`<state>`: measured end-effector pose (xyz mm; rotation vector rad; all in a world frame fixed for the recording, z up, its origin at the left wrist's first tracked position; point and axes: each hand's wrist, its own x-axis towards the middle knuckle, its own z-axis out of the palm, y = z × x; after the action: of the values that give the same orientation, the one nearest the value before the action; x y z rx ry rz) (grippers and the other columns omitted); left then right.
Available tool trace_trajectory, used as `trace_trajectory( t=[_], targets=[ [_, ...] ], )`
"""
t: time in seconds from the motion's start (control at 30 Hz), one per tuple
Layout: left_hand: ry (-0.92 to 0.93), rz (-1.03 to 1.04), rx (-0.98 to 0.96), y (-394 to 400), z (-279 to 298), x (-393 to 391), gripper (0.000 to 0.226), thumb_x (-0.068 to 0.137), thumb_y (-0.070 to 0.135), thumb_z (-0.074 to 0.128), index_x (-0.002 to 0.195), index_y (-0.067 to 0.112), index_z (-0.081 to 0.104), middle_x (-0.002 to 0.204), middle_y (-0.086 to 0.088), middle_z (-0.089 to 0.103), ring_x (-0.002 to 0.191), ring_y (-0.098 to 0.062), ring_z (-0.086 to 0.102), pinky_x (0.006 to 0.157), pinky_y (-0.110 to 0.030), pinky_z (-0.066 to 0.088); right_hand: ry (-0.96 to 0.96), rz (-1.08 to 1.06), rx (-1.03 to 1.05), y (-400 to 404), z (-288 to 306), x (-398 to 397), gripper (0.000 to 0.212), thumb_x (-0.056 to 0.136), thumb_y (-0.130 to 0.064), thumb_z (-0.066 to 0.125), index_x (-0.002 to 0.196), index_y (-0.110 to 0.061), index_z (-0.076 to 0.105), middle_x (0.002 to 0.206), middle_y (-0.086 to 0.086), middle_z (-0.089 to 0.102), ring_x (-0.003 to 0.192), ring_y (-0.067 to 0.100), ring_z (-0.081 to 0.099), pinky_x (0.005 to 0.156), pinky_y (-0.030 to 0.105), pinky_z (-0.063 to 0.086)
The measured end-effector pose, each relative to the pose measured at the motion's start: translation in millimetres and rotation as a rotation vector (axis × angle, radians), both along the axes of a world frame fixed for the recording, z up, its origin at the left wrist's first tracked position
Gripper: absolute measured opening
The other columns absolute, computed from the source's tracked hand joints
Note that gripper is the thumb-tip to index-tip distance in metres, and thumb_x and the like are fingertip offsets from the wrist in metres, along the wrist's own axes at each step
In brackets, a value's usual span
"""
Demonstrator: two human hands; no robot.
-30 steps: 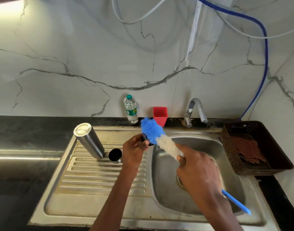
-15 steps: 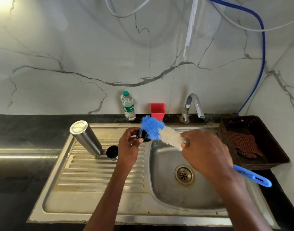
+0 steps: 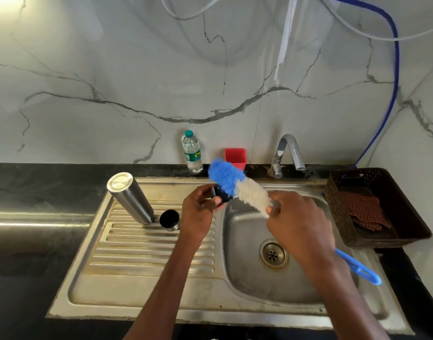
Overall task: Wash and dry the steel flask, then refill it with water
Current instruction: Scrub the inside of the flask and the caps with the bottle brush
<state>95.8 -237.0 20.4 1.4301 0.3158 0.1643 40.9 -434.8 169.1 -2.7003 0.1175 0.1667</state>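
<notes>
The steel flask (image 3: 130, 198) stands upside down on the ribbed drainboard (image 3: 141, 253), at its far left. A black-topped steel cup lid (image 3: 169, 219) sits beside it. My left hand (image 3: 200, 212) holds a small black stopper (image 3: 219, 193) over the sink's left rim. My right hand (image 3: 296, 222) grips a bottle brush (image 3: 237, 186) with blue and white bristles; the blue bristles press against the stopper. The brush's blue handle (image 3: 360, 268) sticks out behind my wrist.
The steel sink basin (image 3: 247, 278) with its drain lies below my hands, a tap (image 3: 287, 150) behind it. A plastic water bottle (image 3: 192, 153) and a red cup (image 3: 235, 157) stand by the wall. A brown basket (image 3: 404, 224) with a cloth sits right.
My right hand has swung the brush handle from low over the basin out to the right, keeping the bristles on the stopper. My left hand has turned the stopper slightly.
</notes>
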Motion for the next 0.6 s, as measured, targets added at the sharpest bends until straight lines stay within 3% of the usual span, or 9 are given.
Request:
trace_trajectory(
  t=[0.07, 0.17, 0.27, 0.37, 0.43, 0.5, 0.6],
  targets=[
    [0.011, 0.111, 0.056, 4.5, -4.5, 7.7, 0.028, 0.086, 0.002, 0.076, 0.112, 0.015, 0.076, 0.106, -0.011, 0.08, 0.101, -0.03, 0.078, 0.09, -0.052, 0.063, -0.001, 0.013, -0.013, 8.6, 2.8, -5.4, 0.039, 0.097, -0.025, 0.055, 0.13, -0.043, 0.062, 0.101, -0.003, 0.07, 0.095, 0.03, 0.067, 0.072, 0.037, 0.046],
    [0.051, 0.176, 0.154, 9.9, -5.6, 7.3, 0.028, 0.078, 0.017, 0.079, 0.106, 0.02, 0.079, 0.095, -0.002, 0.081, 0.092, -0.024, 0.078, 0.089, -0.056, 0.062, -0.029, 0.062, -0.043, 14.7, 4.5, -26.2, 0.044, 0.097, -0.019, 0.054, 0.133, -0.044, 0.056, 0.089, -0.005, 0.067, 0.08, 0.027, 0.064, 0.068, 0.037, 0.05],
    [0.008, 0.082, 0.328, -2.1, -1.9, -2.9, 0.034, 0.085, 0.003, 0.08, 0.115, 0.018, 0.078, 0.102, 0.007, 0.081, 0.1, -0.011, 0.076, 0.094, -0.043, 0.061, -0.015, 0.049, -0.022, 20.4, -0.4, -22.1, 0.036, 0.095, -0.019, 0.053, 0.125, -0.037, 0.059, 0.089, -0.005, 0.069, 0.081, 0.026, 0.067, 0.071, 0.039, 0.056],
    [-0.022, 0.097, 0.334, 0.8, -3.3, -2.4, 0.042, 0.084, -0.007, 0.078, 0.117, 0.019, 0.076, 0.106, 0.008, 0.079, 0.102, -0.009, 0.073, 0.092, -0.028, 0.058, 0.058, 0.0, -0.042, 10.8, -3.1, -2.1, 0.023, 0.095, -0.022, 0.053, 0.112, -0.032, 0.064, 0.087, -0.004, 0.064, 0.085, 0.026, 0.064, 0.073, 0.04, 0.053],
    [-0.03, 0.116, 0.271, 10.4, -3.4, 0.1, 0.045, 0.084, -0.012, 0.075, 0.115, 0.021, 0.076, 0.102, 0.007, 0.079, 0.097, -0.01, 0.072, 0.086, -0.025, 0.058, 0.05, -0.013, -0.069, -0.1, -2.1, -1.7, 0.024, 0.094, -0.023, 0.053, 0.11, -0.034, 0.066, 0.09, -0.003, 0.065, 0.085, 0.028, 0.062, 0.07, 0.037, 0.045],
    [-0.054, 0.054, 0.11, 15.3, -1.7, -1.3, 0.041, 0.086, -0.013, 0.073, 0.116, 0.015, 0.075, 0.102, 0.001, 0.08, 0.095, -0.012, 0.074, 0.083, -0.026, 0.058, 0.047, -0.023, -0.05, -5.7, -5.9, -7.9, 0.023, 0.093, -0.024, 0.053, 0.109, -0.033, 0.067, 0.093, -0.002, 0.069, 0.089, 0.031, 0.066, 0.071, 0.037, 0.046],
    [-0.08, -0.08, -0.42, 7.6, 5.5, -9.8, 0.037, 0.086, 0.001, 0.069, 0.123, 0.001, 0.066, 0.113, -0.013, 0.078, 0.102, -0.023, 0.075, 0.082, -0.03, 0.062, 0.163, -0.058, 0.213, -10.6, -23.1, 4.4, 0.021, 0.098, -0.026, 0.058, 0.115, -0.027, 0.071, 0.083, -0.003, 0.069, 0.077, 0.02, 0.066, 0.069, 0.036, 0.053]
  ],
)
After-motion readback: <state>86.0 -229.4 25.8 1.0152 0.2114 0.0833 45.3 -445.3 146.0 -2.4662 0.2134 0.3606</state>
